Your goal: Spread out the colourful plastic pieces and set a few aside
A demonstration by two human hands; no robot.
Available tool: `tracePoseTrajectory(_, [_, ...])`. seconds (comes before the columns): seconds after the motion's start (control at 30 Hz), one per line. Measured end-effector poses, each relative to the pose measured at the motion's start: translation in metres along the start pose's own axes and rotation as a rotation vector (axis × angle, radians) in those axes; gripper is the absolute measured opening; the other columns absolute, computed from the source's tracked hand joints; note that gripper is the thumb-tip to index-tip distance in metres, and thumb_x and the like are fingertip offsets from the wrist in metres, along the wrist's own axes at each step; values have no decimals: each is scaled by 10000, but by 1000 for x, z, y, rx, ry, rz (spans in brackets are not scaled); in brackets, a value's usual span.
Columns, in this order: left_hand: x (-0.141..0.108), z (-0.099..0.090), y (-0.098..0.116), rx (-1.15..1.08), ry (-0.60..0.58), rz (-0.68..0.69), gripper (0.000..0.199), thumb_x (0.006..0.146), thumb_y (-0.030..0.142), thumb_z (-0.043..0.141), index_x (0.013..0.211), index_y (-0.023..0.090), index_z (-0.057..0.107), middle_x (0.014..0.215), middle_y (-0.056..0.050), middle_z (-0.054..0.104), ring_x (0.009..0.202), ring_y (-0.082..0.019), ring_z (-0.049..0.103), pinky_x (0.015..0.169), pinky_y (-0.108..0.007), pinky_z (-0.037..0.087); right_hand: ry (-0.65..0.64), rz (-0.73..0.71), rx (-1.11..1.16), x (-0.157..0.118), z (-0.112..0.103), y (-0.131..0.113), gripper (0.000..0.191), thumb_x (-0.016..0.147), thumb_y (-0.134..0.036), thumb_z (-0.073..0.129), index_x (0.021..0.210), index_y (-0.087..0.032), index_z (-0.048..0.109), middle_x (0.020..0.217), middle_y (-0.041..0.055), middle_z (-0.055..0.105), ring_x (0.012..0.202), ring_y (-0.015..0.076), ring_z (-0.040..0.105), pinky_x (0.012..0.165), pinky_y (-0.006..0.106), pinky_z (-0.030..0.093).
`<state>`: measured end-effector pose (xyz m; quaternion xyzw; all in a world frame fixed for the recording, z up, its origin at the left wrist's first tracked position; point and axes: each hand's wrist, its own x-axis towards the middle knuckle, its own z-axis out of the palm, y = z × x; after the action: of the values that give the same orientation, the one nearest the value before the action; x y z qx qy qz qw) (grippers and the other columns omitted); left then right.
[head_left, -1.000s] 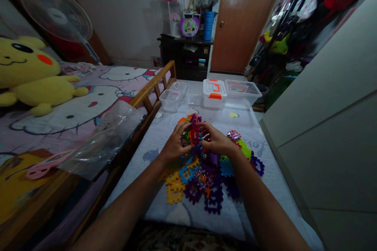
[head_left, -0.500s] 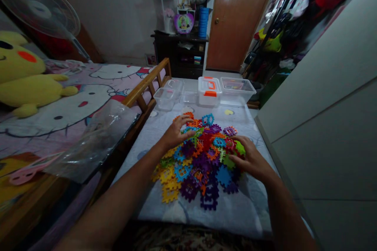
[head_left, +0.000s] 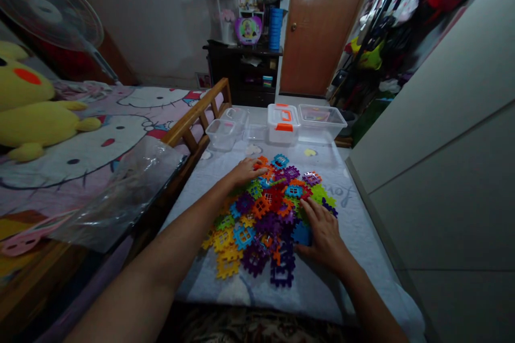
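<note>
Centrally, a heap of multicoloured plastic interlocking tiles (head_left: 265, 220) lies on a printed sheet (head_left: 317, 300); the open left hand (head_left: 247, 171) rests at its 11 o'clock edge, the open right hand (head_left: 322, 238) at 4 o'clock, neither gripping.

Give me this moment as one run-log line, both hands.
left hand: open, at far edge of interlocking plastic tile pile | right hand: open, against blue tile | clear plastic boxes: beyond pile

A grey bedsheet (head_left: 322, 289) carries plastic tiles (head_left: 257, 220) and clear boxes (head_left: 322, 122)
</note>
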<state>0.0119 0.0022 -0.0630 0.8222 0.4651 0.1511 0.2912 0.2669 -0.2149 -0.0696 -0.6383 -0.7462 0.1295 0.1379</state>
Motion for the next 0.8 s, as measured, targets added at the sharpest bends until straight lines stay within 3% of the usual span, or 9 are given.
tracePoseTrajectory(0.13, [-39, -7, 7, -48, 70, -31, 670, 854, 670, 519, 1347, 220, 578, 1437, -115, 533, 1351, -320, 471, 1163, -489, 329, 37, -23, 18, 8, -2, 2, 980, 649, -304, 769, 1530, -276, 339, 1518, 143, 446, 1363, 387, 412, 1092, 558, 337])
tracePoseTrajectory(0.27, [-112, -6, 14, 4, 88, 4, 921, 720, 721, 686, 1486, 279, 429, 1601, -140, 321, 1489, -379, 261, 1198, -565, 241, 51, -31, 20, 10, 0, 8, 920, 660, -320, 765, 1499, -238, 397, 1471, 161, 489, 1332, 375, 450, 1091, 553, 340])
tracePoseTrajectory(0.37, [-168, 9, 22, 123, 40, 13, 1189, 531, 749, 801, 1536, 319, 335, 1647, -151, 201, 1515, -452, 120, 1191, -647, 173, 35, -34, 1, 13, 1, 8, 920, 650, -326, 772, 1490, -219, 413, 1505, 163, 451, 1366, 372, 416, 1109, 548, 326])
tracePoseTrajectory(0.47, [-201, 30, 28, 231, -10, -70, 1352, 453, 667, 877, 1577, 317, 212, 1666, -174, 104, 1506, -505, 52, 1161, -697, 171, 4, -21, -15, 18, -1, 4, 929, 648, -326, 775, 1496, -226, 409, 1536, 158, 419, 1386, 381, 393, 1100, 557, 342])
tracePoseTrajectory(0.57, [-206, 44, 29, 288, -3, -111, 1369, 475, 558, 901, 1588, 310, 142, 1668, -186, 71, 1505, -503, 69, 1162, -686, 186, -14, -29, -3, 25, -4, -2, 920, 663, -320, 773, 1502, -235, 405, 1534, 158, 423, 1368, 382, 421, 1078, 561, 374])
tracePoseTrajectory(0.8, [-184, 46, 27, 275, 139, 26, 1294, 527, 513, 886, 1579, 306, 161, 1657, -167, 140, 1481, -457, 225, 1161, -637, 266, -63, -75, 117, 37, -7, -3, 962, 646, -325, 820, 1503, -180, 409, 1449, 181, 516, 1332, 363, 477, 1107, 535, 386])
